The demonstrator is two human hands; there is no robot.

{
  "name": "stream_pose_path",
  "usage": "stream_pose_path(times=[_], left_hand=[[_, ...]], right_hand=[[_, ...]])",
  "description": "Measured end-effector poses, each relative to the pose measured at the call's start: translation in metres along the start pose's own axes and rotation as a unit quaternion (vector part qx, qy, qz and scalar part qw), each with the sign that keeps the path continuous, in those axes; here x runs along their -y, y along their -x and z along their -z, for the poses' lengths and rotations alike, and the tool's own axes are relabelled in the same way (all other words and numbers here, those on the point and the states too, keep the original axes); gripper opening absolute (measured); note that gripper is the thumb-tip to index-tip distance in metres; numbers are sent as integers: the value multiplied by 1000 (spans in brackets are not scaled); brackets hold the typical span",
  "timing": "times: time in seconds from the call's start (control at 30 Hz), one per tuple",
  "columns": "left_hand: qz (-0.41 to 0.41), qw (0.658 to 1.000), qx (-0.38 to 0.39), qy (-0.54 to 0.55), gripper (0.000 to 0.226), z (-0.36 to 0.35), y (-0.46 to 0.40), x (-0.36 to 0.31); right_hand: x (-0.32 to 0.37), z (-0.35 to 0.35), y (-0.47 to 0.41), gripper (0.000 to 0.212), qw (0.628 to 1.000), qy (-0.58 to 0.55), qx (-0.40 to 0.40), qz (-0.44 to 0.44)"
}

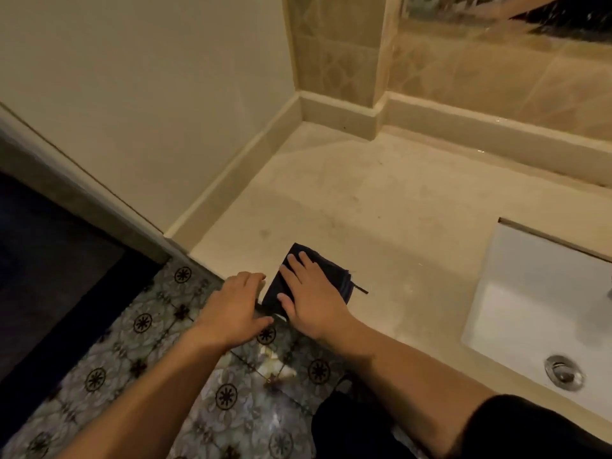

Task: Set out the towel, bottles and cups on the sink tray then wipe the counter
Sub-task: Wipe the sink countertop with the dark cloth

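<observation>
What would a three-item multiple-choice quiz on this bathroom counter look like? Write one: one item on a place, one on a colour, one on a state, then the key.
1. Where does the cloth lie?
A. In the sink
B. At the counter's front edge, left of the sink
C. On the floor

2. What colour is the cloth?
A. White
B. Yellow
C. Dark, near black

3. How does the right hand meet the cloth?
A. Pressed flat on top, fingers spread
B. Pinching one corner in the air
C. Apart from it

Key: 1 B, the cloth rests on the counter near its edge, with the sink off to the right. 2 C, it shows dark against the pale stone. 3 A, the palm lies on it, while the left hand is beside it at the edge.
</observation>
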State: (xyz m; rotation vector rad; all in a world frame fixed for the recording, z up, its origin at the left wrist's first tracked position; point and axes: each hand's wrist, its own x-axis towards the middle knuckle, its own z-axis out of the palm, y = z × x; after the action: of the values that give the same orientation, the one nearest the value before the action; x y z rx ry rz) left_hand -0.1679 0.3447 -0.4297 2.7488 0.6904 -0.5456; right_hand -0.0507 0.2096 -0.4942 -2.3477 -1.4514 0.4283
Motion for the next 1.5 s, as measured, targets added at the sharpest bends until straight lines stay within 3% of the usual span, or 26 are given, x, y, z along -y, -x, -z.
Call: stream_pose_path(times=[0.1, 0.17, 0.3, 0.6, 0.83, 1.07, 1.3, 1.5], left_hand=[[-16, 999, 21, -18, 118, 2, -34, 8], [-33, 997, 41, -58, 134, 1, -54, 7], [-56, 990, 61, -112, 148, 7, -93, -5], [-187, 973, 44, -131, 168, 18, -176, -20], [-177, 975, 72, -112, 178, 16, -223, 3], [-241, 956, 137, -95, 183, 17, -237, 19], [-275, 949, 95, -120, 178, 19, -257, 27], [-282, 951, 45, -117, 170, 16, -253, 26]], right_hand=[[-10, -9, -8, 66, 1000, 12, 10, 20], [-16, -13, -5, 65, 999, 9, -23, 25], [-32, -11, 7, 73, 999, 11, -49, -13], [-63, 3, 75, 87, 962, 21, -51, -267], [-38, -15, 83, 74, 914, 39, -88, -395], [-18, -19, 7, 64, 932, 60, -57, -353], [-32, -7, -83, 72, 964, 77, -33, -252], [-48, -5, -96, 67, 965, 80, -51, -245]])
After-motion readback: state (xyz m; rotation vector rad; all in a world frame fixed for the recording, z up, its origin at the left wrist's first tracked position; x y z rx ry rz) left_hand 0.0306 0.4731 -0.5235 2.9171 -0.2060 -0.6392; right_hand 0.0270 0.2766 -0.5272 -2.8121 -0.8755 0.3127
